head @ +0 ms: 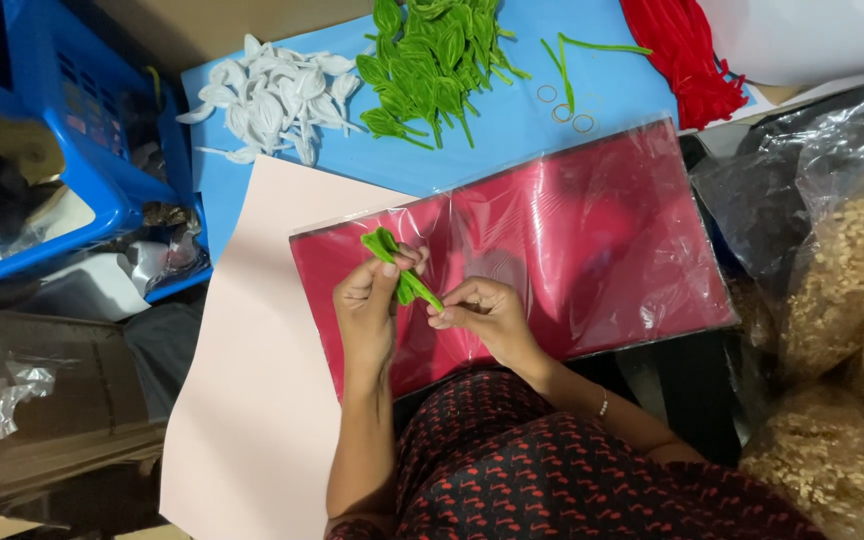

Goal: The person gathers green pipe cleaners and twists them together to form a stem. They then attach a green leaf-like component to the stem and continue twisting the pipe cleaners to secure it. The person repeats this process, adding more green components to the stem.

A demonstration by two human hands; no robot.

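My left hand (367,305) pinches a green pipe-cleaner leaf (389,255) near its looped top. My right hand (482,312) grips the lower stem end of the same leaf with fingertips. Both hands hover over a red packet wrapped in clear plastic (602,240), which lies on my lap over a pale pink sheet (252,380).
On a blue board (512,140) lie a pile of white pipe-cleaner leaves (272,100), a pile of green leaves (432,65), a bundle of red pipe cleaners (687,55) and small rings (562,112). A blue crate (72,140) and cardboard box (42,400) stand left; plastic bags of tan material (842,300) right.
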